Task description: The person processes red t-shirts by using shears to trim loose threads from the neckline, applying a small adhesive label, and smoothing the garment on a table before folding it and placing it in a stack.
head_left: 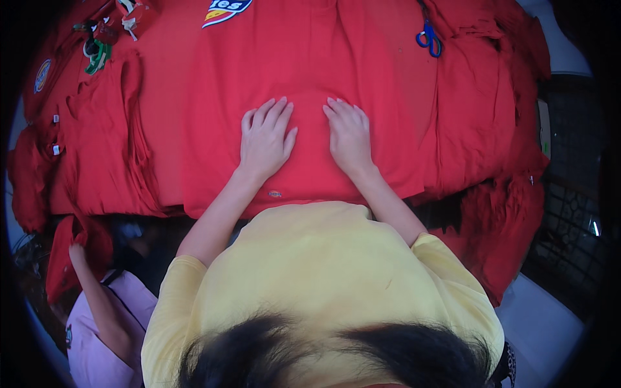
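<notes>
A red garment (pixel 304 152) lies spread out flat in front of me, its near edge hanging close to my body. It carries a printed patch (pixel 225 9) at the far end and a small label (pixel 275 194) near the hem. My left hand (pixel 266 137) rests palm down on the cloth, fingers stretched out. To its right my right hand (pixel 350 134) also lies on the garment, fingers extended and slightly bent. A gap of red cloth shows between the two hands, and neither holds anything.
Blue-handled scissors (pixel 429 40) lie at the far right. Red garments are piled at the right (pixel 475 110) and left (pixel 103 129). Green and red small items (pixel 97 45) sit at the far left. A person in pink (pixel 110 323) holds red cloth at the lower left.
</notes>
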The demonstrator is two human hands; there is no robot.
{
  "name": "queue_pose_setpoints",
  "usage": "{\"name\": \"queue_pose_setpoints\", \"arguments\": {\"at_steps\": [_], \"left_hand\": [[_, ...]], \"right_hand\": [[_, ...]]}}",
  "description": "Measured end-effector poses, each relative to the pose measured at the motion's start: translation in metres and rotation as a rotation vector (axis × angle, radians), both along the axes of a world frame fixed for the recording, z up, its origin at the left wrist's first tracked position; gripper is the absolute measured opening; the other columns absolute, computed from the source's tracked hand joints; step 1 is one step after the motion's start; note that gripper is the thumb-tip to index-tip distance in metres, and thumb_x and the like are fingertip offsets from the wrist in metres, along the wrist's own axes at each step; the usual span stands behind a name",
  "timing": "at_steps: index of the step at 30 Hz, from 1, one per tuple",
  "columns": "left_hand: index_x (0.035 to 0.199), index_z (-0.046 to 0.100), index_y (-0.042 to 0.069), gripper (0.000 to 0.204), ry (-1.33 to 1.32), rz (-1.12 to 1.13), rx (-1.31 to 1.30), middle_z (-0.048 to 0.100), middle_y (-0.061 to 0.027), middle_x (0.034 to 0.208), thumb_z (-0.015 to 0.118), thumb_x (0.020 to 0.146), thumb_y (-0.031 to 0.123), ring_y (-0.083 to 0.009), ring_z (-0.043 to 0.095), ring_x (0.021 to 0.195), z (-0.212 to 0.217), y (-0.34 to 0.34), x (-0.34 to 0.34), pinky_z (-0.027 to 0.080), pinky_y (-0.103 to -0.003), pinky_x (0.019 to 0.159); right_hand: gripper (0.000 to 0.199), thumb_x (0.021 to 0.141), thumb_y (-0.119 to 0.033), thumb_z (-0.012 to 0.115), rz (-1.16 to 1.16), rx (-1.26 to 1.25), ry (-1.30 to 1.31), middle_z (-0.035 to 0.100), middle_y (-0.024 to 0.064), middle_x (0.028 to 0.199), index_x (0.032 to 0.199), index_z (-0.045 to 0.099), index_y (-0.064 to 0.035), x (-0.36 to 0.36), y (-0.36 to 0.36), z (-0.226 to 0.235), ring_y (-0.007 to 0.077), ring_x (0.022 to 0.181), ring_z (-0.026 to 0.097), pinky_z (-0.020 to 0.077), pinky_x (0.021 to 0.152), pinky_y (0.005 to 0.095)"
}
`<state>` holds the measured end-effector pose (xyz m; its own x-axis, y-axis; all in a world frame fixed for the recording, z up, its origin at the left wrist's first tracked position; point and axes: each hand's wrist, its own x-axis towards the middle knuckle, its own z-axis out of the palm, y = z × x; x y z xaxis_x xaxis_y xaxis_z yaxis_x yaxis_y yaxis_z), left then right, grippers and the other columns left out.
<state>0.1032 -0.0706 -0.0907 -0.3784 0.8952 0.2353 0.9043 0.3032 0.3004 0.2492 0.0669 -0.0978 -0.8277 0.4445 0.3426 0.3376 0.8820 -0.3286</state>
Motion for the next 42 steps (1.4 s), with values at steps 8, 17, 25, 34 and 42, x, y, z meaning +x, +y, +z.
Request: {"name": "queue_pose_setpoints", "arguments": {"at_steps": [8,17,25,34,42], "left_hand": [[0.135,0.048,0.011,0.048,0.169,-0.007,0.09,0.044,-0.0054,0.143,0.053,0.091,0.03,-0.0231,0.041,0.131,-0.005,0.08,-0.06,0.024,-0.046,0.111],[0.142,0.039,0.014,0.049,0.177,0.0,-0.003,0.036,-0.0009,0.149,0.043,0.095,0.029,-0.018,0.032,0.137,-0.004,0.158,-0.121,0.015,-0.054,0.114],[0.146,0.031,0.012,0.063,0.088,0.108,-0.06,0.031,-0.0027,0.152,0.046,0.091,0.038,-0.0168,0.028,0.14,0.003,0.154,-0.124,0.006,-0.057,0.114],[0.146,0.031,0.009,0.064,0.189,0.097,-0.058,0.027,-0.0067,0.153,0.05,0.09,0.035,-0.0193,0.024,0.142,-0.004,0.137,-0.126,0.008,-0.057,0.114],[0.142,0.036,0.007,0.071,0.039,0.499,-0.008,0.04,-0.0166,0.141,0.064,0.085,0.038,-0.033,0.03,0.136,0.019,-0.062,-0.084,0.021,-0.053,0.11]], "right_hand": [[0.044,0.081,0.0,0.05,-0.006,0.087,0.062,0.053,0.0155,0.133,0.124,0.055,0.0011,-0.07,0.064,-0.009,0.0263,0.125,0.049,0.0328,0.108,0.0436],[0.04,0.089,-0.01,0.05,-0.037,0.113,0.077,0.05,0.0127,0.137,0.128,0.052,-0.0008,-0.143,0.124,-0.004,0.0242,0.131,0.042,0.0285,0.11,0.0488],[0.055,0.09,-0.028,0.053,-0.1,0.057,-0.101,0.037,0.0129,0.147,0.139,0.042,-0.0045,-0.143,0.119,0.01,0.0288,0.138,0.031,0.0191,0.112,0.0562],[0.064,0.092,-0.042,0.047,-0.063,-0.017,-0.268,0.019,0.0112,0.156,0.147,0.031,-0.0109,-0.145,0.129,0.016,0.0333,0.144,0.014,0.0058,0.114,0.0561],[0.038,0.09,-0.001,0.044,0.154,-0.56,0.024,0.061,0.0142,0.124,0.125,0.058,-0.0067,-0.225,0.186,0.096,0.0259,0.111,0.06,0.0458,0.095,0.0327]]}}
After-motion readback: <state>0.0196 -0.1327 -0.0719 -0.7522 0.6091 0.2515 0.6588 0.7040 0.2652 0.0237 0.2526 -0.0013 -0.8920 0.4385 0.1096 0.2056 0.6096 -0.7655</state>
